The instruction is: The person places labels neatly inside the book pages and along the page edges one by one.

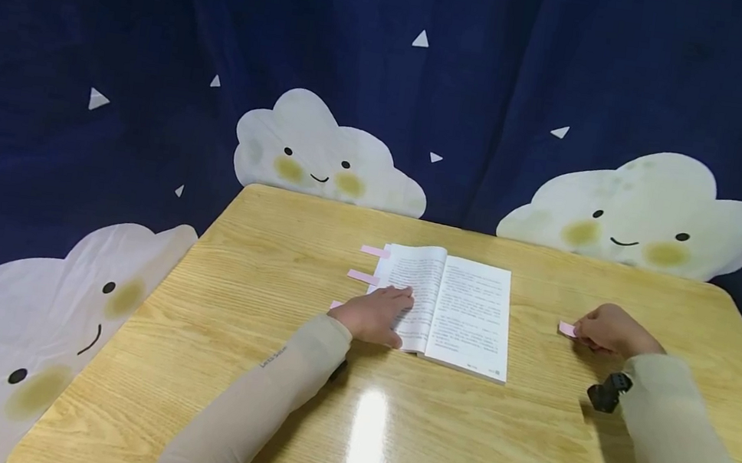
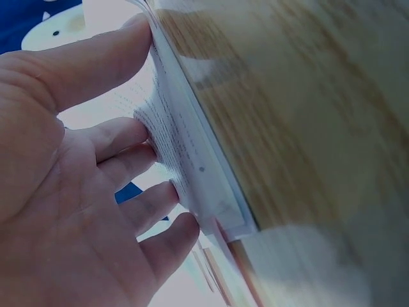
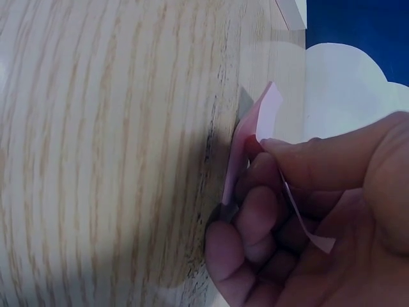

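An open book with printed pages lies on the wooden table. Three pink sticky tabs stick out past its left edge, the lowest partly behind my left hand. That hand rests on the left page with its fingers spread; in the left wrist view the fingertips touch the printed paper. Off to the right of the book, my right hand pinches pink sticky notes between thumb and curled fingers, low over the tabletop. A thin pink strip hangs beneath the thumb, its middle partly hidden by the hand.
The wooden table extends around the book on all sides. A dark blue curtain with white clouds stands behind its far edge. A black wrist device sits on the right sleeve.
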{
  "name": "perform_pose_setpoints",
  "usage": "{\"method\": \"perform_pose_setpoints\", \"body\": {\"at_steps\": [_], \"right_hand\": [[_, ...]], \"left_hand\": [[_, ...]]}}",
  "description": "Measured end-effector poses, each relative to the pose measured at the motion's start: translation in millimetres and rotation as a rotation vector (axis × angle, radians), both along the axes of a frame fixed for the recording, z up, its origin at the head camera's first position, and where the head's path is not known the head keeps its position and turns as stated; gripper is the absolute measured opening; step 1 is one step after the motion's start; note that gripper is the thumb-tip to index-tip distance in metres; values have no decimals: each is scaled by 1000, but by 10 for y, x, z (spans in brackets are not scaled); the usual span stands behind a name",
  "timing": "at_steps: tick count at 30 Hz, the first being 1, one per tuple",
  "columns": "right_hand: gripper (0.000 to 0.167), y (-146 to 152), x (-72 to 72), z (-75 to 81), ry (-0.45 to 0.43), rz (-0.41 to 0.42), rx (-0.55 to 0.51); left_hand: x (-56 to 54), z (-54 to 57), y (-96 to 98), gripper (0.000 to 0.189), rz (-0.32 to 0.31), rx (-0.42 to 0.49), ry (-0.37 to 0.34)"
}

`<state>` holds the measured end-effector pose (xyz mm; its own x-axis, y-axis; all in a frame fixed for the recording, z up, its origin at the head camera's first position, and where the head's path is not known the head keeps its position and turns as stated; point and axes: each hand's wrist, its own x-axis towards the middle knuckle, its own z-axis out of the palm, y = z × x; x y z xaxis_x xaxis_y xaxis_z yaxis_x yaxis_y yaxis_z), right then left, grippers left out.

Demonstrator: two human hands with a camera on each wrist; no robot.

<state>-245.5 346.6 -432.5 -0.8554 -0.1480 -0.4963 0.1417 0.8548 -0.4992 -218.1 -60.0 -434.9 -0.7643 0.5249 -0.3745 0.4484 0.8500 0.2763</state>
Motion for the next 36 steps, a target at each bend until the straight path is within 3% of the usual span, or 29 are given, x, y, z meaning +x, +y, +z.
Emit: {"method": "perform_pose_setpoints", "body": {"at_steps": [11, 29, 36], "right_hand": [[22, 38, 22, -27, -39, -24, -9], [22, -5, 8, -10, 2, 2, -5], [23, -3, -5, -2, -26, -17, 2]], "left_hand": [[9, -33, 35, 77, 2, -12, -3], [-7, -28, -2, 78, -7, -5, 5], [-15, -22, 3, 77, -9, -7, 7]]}}
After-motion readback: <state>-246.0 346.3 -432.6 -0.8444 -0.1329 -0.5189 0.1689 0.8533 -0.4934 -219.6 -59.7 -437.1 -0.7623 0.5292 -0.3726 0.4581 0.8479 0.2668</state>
